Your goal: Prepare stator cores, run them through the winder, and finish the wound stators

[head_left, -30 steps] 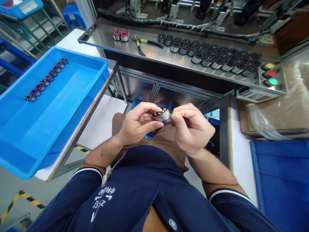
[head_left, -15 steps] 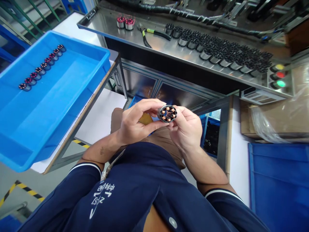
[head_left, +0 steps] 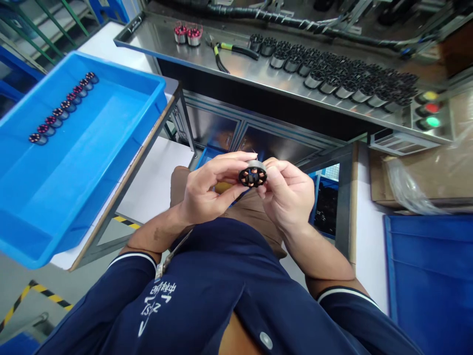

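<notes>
A round motor stator [head_left: 253,175] with copper windings and a grey metal ring is held up in front of my lap, its open face tilted toward the camera. My left hand [head_left: 210,187] grips it from the left between thumb and fingers. On its right side, my right hand [head_left: 288,190] has thumb and forefinger pressed together at the rim. What those right fingertips pinch is too small to tell.
A blue tray [head_left: 99,128] at the left holds a row of stators. On the metal bench [head_left: 244,71] lie two pink-wound stators [head_left: 187,35], cutters [head_left: 221,52] and many black-topped stators [head_left: 328,74]. Lamps [head_left: 428,108] and a cardboard box [head_left: 414,182] are at the right.
The stator has tilted and shifted slightly left, showing more of its metal side at the top. My right hand has moved slightly right, its fingertips now at the rim.
</notes>
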The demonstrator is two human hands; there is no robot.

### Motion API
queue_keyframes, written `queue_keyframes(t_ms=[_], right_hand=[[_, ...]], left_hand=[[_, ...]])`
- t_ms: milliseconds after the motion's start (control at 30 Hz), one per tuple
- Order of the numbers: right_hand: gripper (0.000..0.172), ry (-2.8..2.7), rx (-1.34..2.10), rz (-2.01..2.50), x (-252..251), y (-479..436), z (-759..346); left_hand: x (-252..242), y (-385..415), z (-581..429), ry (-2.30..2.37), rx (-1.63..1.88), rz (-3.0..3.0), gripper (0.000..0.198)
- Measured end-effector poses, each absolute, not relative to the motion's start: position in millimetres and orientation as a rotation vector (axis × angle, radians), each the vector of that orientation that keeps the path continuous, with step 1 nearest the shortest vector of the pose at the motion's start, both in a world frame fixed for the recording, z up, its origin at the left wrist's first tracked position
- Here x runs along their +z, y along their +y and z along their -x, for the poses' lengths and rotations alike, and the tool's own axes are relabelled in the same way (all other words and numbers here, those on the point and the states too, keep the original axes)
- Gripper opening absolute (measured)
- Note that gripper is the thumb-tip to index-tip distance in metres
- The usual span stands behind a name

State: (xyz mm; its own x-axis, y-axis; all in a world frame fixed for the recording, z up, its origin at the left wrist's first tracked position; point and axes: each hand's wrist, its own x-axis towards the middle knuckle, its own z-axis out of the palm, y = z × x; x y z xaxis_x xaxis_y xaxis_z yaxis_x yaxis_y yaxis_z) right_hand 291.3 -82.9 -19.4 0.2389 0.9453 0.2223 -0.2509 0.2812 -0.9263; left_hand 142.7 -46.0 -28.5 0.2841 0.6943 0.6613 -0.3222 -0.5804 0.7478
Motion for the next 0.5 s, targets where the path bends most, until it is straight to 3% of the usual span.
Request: queue_keyframes(t_ms=[200,300,400,500], right_hand=[[0.014,-1.487,0.272,0.867,-3,-81,-307],[0.007,-1.782,-0.033,0.811,9,-83,-319],[0.009,-1.901,-0.132,0.813,16,-85,-328],[0.008,-1.905,-0.110,0.752,15,-83,-334]], left_hand=[[-18,-46,-138,0.225,1.215,-1.274,0.033],[-13,-37,-138,0.267,0.928,-0.985,0.020],[-10,-32,-140,0.260,0.518,-0.923,0.044],[-8,-35,-142,0.244,0.491,-0.943,0.037]])
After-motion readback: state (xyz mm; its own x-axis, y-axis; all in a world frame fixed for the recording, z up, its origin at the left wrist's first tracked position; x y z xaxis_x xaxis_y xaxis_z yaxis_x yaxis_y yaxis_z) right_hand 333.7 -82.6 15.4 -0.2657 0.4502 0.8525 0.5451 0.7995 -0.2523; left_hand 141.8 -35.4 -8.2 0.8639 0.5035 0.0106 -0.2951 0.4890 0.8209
